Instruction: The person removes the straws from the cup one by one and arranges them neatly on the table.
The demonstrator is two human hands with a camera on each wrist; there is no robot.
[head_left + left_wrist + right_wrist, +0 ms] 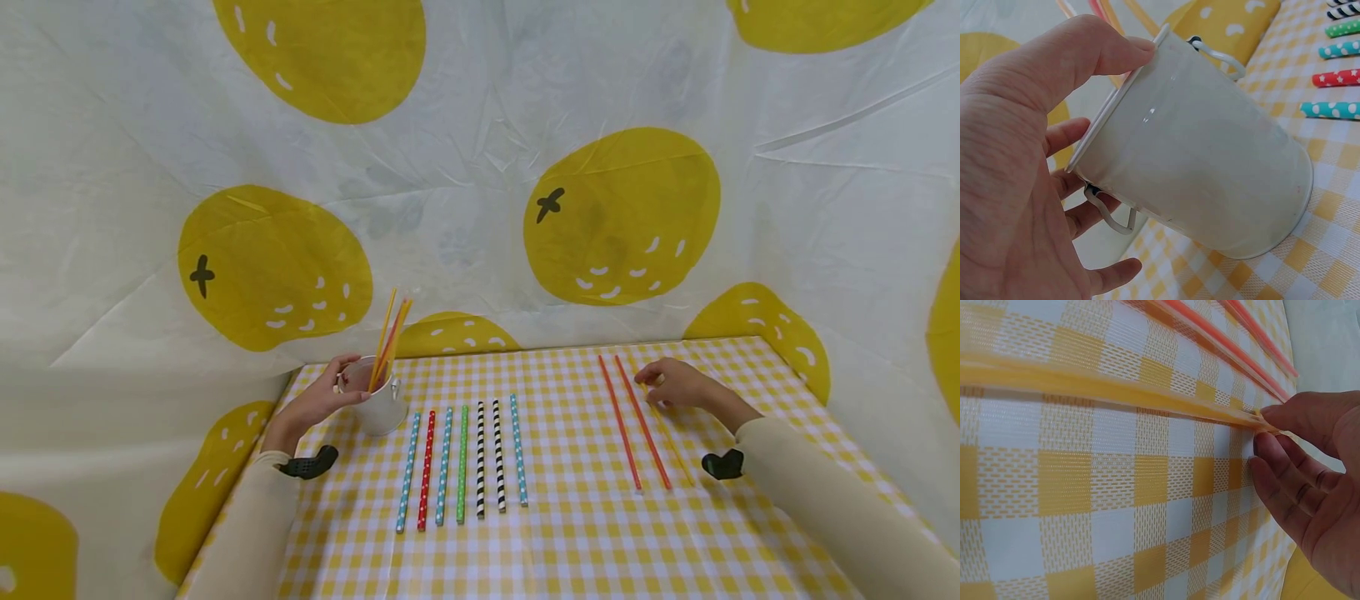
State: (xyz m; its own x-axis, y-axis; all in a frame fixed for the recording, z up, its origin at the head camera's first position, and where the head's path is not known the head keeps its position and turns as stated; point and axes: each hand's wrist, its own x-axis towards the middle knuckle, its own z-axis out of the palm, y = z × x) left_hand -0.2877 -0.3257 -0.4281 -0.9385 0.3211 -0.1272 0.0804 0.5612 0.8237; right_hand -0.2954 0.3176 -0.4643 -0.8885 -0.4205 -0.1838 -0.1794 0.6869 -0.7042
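Note:
My left hand [322, 407] grips the rim of a white metal pail [1191, 137], thumb over the near edge and fingers round the far side. The pail stands on the table with small side handles. Several yellow and red-orange straws [391, 342] lean upright inside it. At the right, my right hand [675, 385] pinches the far end of a yellow straw [1116, 390] between thumb and fingertips, close over the cloth. Two red-orange straws [621, 425] lie side by side just left of it.
Between the hands lies a row of patterned paper straws: blue dotted [408, 473], red [427, 471], green [462, 465] and black-and-white striped [481, 460]. A yellow checked cloth [570, 542] covers the table. A fabric backdrop with yellow fruit [622, 217] hangs behind the table's back edge.

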